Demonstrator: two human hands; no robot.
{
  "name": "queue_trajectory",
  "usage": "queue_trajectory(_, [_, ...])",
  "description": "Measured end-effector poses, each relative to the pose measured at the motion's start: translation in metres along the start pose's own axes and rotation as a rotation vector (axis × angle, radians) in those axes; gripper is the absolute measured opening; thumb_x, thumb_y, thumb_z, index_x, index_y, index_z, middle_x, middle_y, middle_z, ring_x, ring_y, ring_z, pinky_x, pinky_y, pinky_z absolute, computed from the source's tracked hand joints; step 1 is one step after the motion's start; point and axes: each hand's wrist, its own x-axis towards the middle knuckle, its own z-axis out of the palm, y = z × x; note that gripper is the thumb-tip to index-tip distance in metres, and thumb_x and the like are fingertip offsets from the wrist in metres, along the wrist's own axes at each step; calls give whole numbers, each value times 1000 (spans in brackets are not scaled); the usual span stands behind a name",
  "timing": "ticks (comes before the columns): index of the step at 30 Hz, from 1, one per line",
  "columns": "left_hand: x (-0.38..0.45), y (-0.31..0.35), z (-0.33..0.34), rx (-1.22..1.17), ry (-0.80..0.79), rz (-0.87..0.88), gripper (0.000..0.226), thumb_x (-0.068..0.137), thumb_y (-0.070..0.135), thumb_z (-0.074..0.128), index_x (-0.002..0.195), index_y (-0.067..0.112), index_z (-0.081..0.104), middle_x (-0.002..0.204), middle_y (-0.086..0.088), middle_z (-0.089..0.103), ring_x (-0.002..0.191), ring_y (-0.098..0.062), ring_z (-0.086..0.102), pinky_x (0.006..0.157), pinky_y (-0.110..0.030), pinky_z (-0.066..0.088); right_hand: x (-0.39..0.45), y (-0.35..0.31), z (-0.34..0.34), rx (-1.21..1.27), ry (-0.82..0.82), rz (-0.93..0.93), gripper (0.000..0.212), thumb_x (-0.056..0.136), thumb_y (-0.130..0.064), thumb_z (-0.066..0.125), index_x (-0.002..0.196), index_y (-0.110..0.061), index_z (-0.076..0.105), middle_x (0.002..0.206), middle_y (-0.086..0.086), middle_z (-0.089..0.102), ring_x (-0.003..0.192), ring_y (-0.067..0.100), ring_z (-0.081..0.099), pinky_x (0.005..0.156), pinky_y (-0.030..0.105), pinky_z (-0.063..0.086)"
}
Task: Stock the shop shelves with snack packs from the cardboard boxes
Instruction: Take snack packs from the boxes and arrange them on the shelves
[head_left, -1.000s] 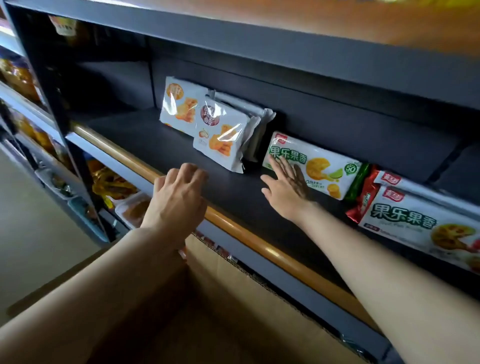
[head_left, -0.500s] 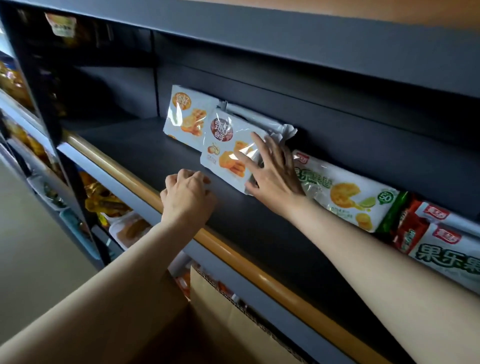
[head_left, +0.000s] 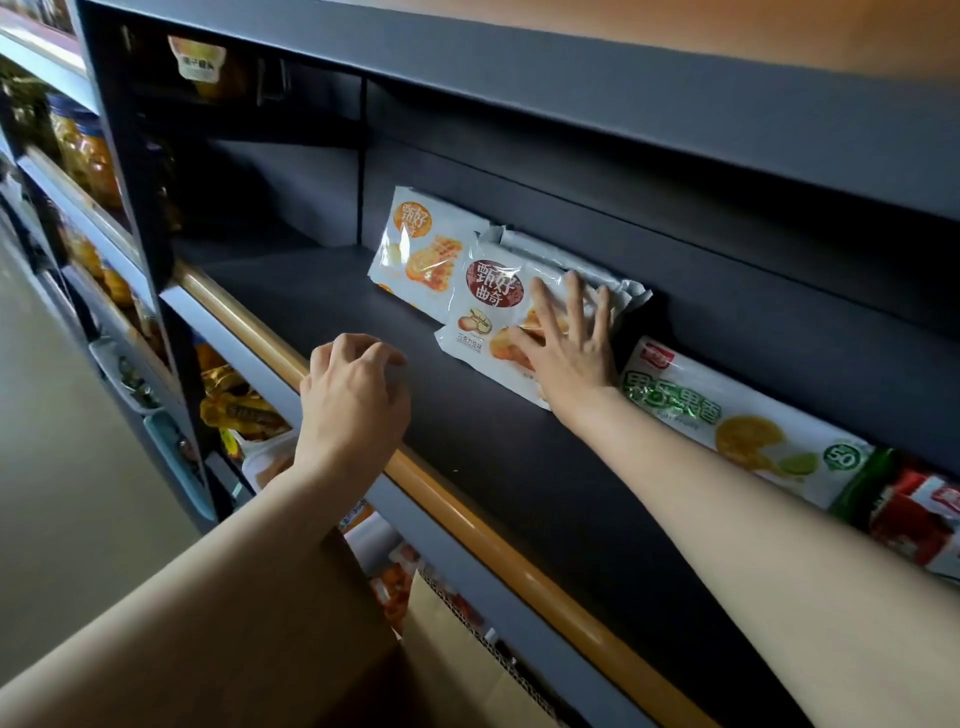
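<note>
A white cookie pack is seen leaning against the back wall of the dark shelf, at its rear, with a waffle pack just behind it to the left and a long green-lettered pack just beside it to the right. The right hand is laid flat on the face of the cookie pack, fingers straight and spread, so that the pack is pressed rather than gripped. The left hand is held over the orange rail at the shelf's front edge, fingers loosely curled; nothing is seen in it.

The pack is judged to be light and soft: a thin glossy film (crumpled at the sealed end) that is likely to slip under a flat palm and to crush if squeezed hard, the biscuits inside being probably brittle. It is best taken by its sealed edges or held lightly across its width, not pinched at the middle. A cardboard box is partly seen below the shelf, its contents hidden.
</note>
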Motion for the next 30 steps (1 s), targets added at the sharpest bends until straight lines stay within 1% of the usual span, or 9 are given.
queue_trajectory(4, [-7, -6, -2, 11, -21, -15, 31, 95, 15, 45, 123, 16, 56, 135, -5, 42, 129, -24, 29, 103, -36, 29, 0, -3, -3, 5, -9, 19, 69, 92, -24, 51, 149, -33, 12, 151, 14, -31, 135, 47, -27, 104, 64, -15])
queue_trajectory(8, [-20, -6, -10, -7, -85, -88, 35, 93, 15, 47, 129, 15, 50, 136, -8, 40, 124, -25, 41, 102, -41, 38, -16, -24, -19, 191, 69, 37, 52, 87, -20, 58, 135, -21, 38, 155, 14, -20, 139, 40, -24, 103, 60, -18])
queue_trajectory(11, [-38, -1, -22, 1, -145, -99, 40, 93, 15, 47, 133, 15, 44, 137, -9, 39, 122, -26, 44, 99, -41, 41, -50, -38, -41, 334, 54, 43, 54, 89, -26, 54, 139, -19, 33, 155, 15, -18, 140, 38, -24, 106, 59, -17])
queue_trajectory(17, [-99, 24, -74, 9, -346, -143, 47, 95, 15, 45, 140, 13, 32, 141, -11, 35, 126, -29, 40, 100, -39, 37, -169, -25, -92, 517, 59, -1, 49, 91, -26, 52, 138, -17, 38, 157, 15, -10, 142, 34, -18, 113, 58, -5])
queue_trajectory(20, [-144, 57, -108, -50, -368, -114, 46, 95, 16, 45, 139, 11, 33, 141, -11, 37, 127, -27, 41, 102, -39, 37, -248, -3, -124, 590, 119, -82, 50, 80, -16, 68, 127, -13, 53, 154, 21, 16, 143, 39, 11, 109, 60, 26])
queue_trajectory(22, [-170, 88, -125, -72, -395, -43, 47, 94, 15, 47, 138, 12, 34, 139, -10, 40, 125, -27, 44, 101, -39, 39, -301, 22, -147, 566, 181, -164, 52, 68, -11, 76, 118, -12, 60, 146, 21, 35, 136, 38, 29, 101, 56, 39])
queue_trajectory(24, [-189, 127, -142, -71, -409, 88, 48, 93, 14, 47, 138, 11, 33, 137, -11, 42, 122, -28, 47, 100, -42, 41, -348, 58, -171, 540, 241, -206, 50, 70, -10, 73, 118, -10, 60, 144, 20, 37, 133, 34, 28, 102, 53, 39])
queue_trajectory(27, [-204, 188, -171, -106, -339, 325, 47, 90, 11, 48, 135, 11, 36, 127, -11, 47, 113, -29, 51, 95, -46, 43, -401, 123, -205, 473, 357, -112, 46, 75, -6, 69, 120, -7, 59, 141, 20, 39, 131, 35, 34, 102, 52, 39])
queue_trajectory(30, [-222, 244, -194, -129, -220, 573, 39, 86, 9, 44, 124, 6, 48, 114, -13, 53, 99, -33, 56, 83, -44, 46, -446, 183, -229, 403, 427, 21, 43, 78, -2, 65, 120, -4, 59, 138, 21, 42, 128, 35, 37, 102, 48, 38])
